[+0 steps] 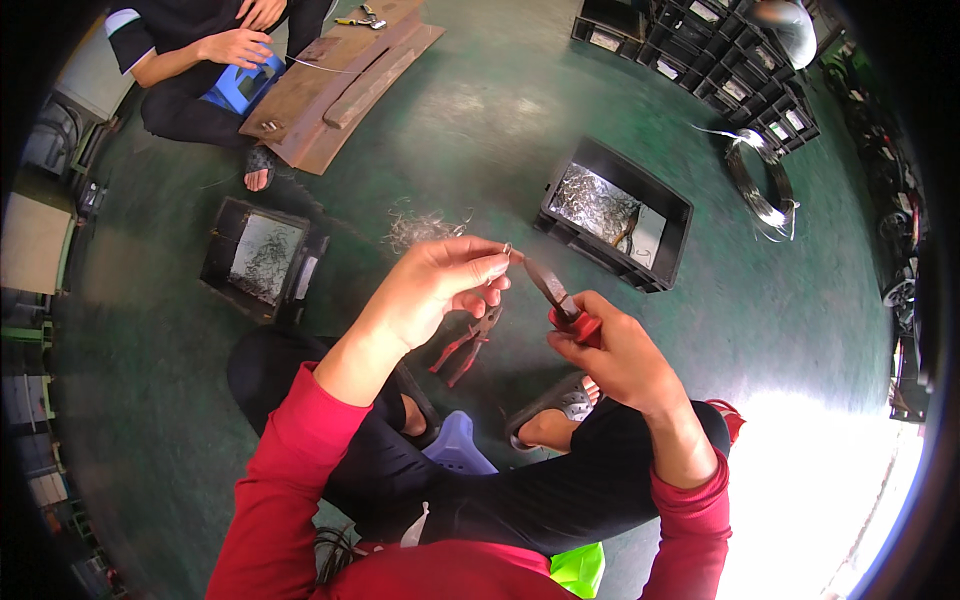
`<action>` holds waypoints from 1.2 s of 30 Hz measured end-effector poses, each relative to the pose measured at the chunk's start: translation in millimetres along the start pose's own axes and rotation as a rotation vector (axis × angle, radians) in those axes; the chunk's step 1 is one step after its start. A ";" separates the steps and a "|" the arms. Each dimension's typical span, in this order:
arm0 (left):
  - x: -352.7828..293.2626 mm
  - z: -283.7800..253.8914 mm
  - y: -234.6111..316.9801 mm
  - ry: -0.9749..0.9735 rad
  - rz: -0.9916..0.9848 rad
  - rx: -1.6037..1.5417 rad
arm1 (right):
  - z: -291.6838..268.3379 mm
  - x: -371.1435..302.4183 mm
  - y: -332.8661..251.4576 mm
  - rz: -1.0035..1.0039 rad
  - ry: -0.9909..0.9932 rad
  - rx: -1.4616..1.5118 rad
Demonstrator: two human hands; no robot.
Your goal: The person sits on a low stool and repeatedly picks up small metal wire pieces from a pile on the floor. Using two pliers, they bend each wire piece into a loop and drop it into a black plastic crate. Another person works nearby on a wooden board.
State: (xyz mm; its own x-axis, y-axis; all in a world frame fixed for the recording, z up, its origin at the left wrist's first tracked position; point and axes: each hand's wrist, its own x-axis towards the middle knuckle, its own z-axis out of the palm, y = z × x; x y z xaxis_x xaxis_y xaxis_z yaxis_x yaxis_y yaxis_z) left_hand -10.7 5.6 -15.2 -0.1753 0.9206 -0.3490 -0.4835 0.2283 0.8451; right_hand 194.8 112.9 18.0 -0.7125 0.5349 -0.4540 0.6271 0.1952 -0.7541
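Observation:
My left hand [432, 287] pinches a small bent piece of wire [507, 249] between thumb and fingertips. Wrapped around the red handles of a pair of pliers [550, 287] is my right hand [628, 358]. The jaws point up and left, close to the wire; I cannot tell whether they touch it. A second pair of red-handled pliers [468, 347] lies on the floor beneath my left hand. Just beyond that hand, a loose heap of thin wire bits [422, 229] is scattered on the green floor.
A black crate [598, 251] with wire pieces and a tool stands ahead right; another black crate [238, 298] with wire bits is at left. A wire coil [742, 178] lies near stacked crates [690, 45]. A person [180, 60] sits far left beside a cardboard sheet [310, 110].

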 end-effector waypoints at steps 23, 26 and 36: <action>13.1 8.4 -1.5 0.160 0.476 -0.140 | 15.3 12.1 -2.7 0.052 -0.259 0.581; 13.7 11.9 -0.2 0.196 0.604 -0.132 | 20.6 15.5 -7.5 0.054 -0.308 0.604; 12.3 21.2 -3.0 0.251 0.758 -0.054 | 31.5 21.9 -9.3 0.054 -0.328 0.578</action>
State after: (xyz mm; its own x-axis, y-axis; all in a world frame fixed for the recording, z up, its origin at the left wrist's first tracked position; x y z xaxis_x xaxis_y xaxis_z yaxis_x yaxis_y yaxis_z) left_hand 6.8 23.0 -13.4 -0.6576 0.7187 0.2261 -0.1955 -0.4526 0.8700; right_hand 163.5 96.9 0.1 -0.8008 0.2358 -0.5505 0.4604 -0.3456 -0.8177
